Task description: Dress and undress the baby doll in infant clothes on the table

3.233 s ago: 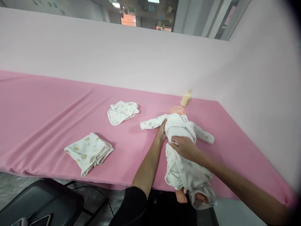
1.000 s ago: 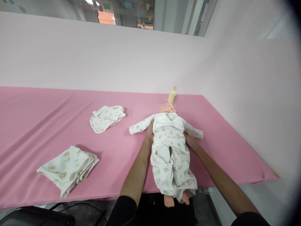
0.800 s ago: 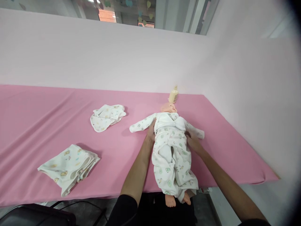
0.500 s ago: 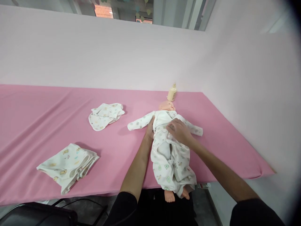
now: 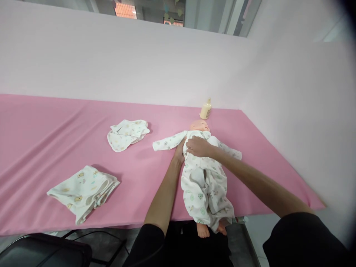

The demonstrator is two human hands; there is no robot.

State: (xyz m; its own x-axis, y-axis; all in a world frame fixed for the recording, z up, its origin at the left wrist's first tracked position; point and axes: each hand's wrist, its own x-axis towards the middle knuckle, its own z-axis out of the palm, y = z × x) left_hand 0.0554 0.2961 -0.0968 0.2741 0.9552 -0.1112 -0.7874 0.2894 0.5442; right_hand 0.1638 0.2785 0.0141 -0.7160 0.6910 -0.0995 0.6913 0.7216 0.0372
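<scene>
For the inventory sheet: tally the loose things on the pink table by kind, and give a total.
Baby doll in white printed clothes: 1
Folded white printed cloth garments: 2, one near the front edge, one farther back
Cream plastic baby bottle by the wall: 1
Total: 4
</scene>
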